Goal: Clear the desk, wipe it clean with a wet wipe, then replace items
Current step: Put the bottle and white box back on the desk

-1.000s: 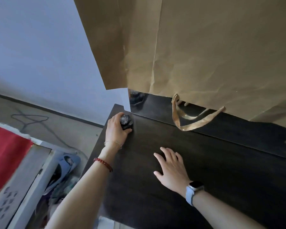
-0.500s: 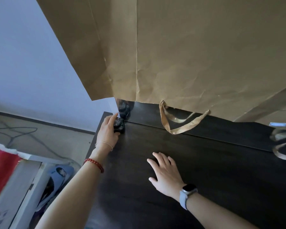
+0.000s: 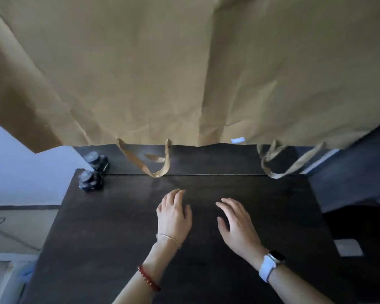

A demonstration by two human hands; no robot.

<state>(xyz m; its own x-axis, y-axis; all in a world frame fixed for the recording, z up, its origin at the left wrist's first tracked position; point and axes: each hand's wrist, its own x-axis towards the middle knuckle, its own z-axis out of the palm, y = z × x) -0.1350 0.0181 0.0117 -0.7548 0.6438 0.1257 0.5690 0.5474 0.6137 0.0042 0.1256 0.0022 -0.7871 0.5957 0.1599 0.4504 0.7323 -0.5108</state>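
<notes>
The dark wooden desk (image 3: 123, 227) fills the lower view. A small black bottle-like object (image 3: 90, 180) stands at its far left corner, and its reflection (image 3: 97, 160) shows in the glossy back panel. My left hand (image 3: 173, 212) lies over the desk's middle, fingers apart and holding nothing. My right hand (image 3: 237, 224), with a watch on the wrist, is beside it, also spread and holding nothing. No wipe is in view.
A large brown paper bag (image 3: 184, 69) hangs upside down over the back of the desk, its ribbon handles (image 3: 156, 165) dangling onto the surface. A white wall and floor lie to the left. A dark cabinet (image 3: 355, 172) stands at the right.
My left hand has let go of the small black object at the far left corner and moved to the desk's middle. The view has swung right and now faces the desk squarely.
</notes>
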